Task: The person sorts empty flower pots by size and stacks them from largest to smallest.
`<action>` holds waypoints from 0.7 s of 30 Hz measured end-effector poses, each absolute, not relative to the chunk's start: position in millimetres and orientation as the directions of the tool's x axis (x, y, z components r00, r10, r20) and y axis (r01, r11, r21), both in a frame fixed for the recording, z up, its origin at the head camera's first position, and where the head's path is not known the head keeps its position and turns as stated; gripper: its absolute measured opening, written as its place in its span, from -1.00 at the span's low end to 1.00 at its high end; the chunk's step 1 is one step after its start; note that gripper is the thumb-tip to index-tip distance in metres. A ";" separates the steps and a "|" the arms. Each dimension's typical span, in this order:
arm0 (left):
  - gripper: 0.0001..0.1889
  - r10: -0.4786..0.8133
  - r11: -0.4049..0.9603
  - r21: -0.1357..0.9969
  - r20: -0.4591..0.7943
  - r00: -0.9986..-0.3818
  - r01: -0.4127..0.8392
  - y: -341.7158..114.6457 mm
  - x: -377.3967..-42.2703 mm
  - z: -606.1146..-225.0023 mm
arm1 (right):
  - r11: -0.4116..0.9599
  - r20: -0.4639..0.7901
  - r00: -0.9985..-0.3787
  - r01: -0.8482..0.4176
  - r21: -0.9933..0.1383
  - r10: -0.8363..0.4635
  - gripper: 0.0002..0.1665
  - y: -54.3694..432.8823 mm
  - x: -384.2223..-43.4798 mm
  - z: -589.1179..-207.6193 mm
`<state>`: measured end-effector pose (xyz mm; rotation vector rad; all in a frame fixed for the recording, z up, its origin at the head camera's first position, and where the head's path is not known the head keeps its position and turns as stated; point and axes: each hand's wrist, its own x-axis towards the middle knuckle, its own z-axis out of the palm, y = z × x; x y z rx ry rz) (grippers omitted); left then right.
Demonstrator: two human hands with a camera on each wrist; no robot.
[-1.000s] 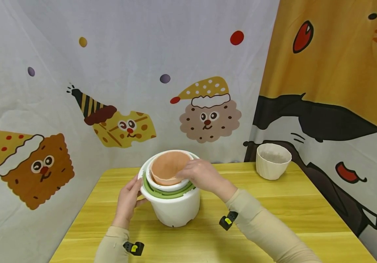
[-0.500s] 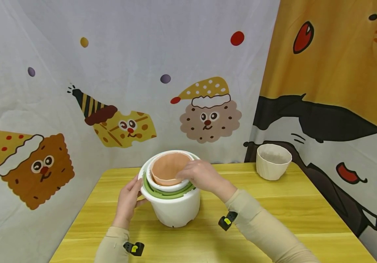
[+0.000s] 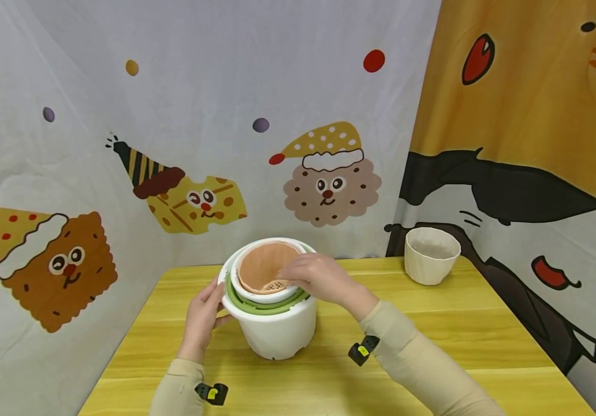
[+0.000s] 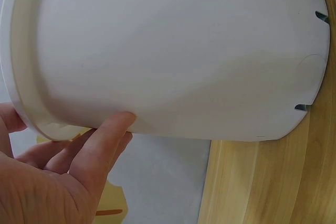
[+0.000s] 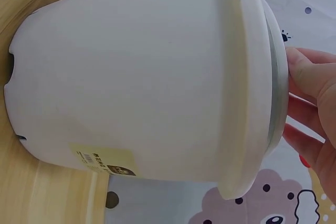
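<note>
A large white flower pot (image 3: 277, 338) stands on the table with smaller pots nested inside: a green pot (image 3: 267, 310), then a smaller white pot (image 3: 263, 298), and innermost an orange pot (image 3: 259, 263) whose perforated bottom partly shows. My left hand (image 3: 201, 318) holds the big pot by its left side; in the left wrist view a finger (image 4: 107, 142) lies on the wall below the rim. From the right, my right hand (image 3: 321, 280) pinches the orange pot's near-right rim, its fingertips partly hidden inside. Only the nest's outer wall and upper rims show in the right wrist view.
A cream fluted pot (image 3: 432, 257) stands alone at the table's back right corner. The wooden table (image 3: 402, 341) meets a printed cloth backdrop (image 3: 215, 115) behind. A yellowish label (image 5: 105, 162) is stuck on the big pot's side.
The orange pot has tipped within the nest, bringing its perforated bottom into sight. My right hand has moved slightly with it; the left hand and the big pot have kept their place.
</note>
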<state>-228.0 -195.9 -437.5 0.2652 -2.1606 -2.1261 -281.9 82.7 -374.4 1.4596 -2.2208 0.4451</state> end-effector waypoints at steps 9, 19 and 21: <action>-0.43 -0.196 0.011 0.998 -0.052 -0.979 -0.056 -196.3 -229.2 -439.1 | 0.382 0.526 -0.374 -0.919 -0.098 -0.764 -0.70 87.8 -281.1 -374.9; -0.44 -0.186 0.004 0.998 -0.057 -0.981 -0.059 -197.4 -230.2 -440.8 | 0.425 0.555 -0.432 -0.893 -0.151 -0.711 -0.58 100.4 -276.4 -377.4; -0.44 -0.187 0.006 0.998 -0.058 -0.981 -0.060 -197.7 -230.4 -441.1 | 0.448 0.550 -0.462 -0.878 -0.170 -0.696 -0.54 103.4 -274.7 -378.3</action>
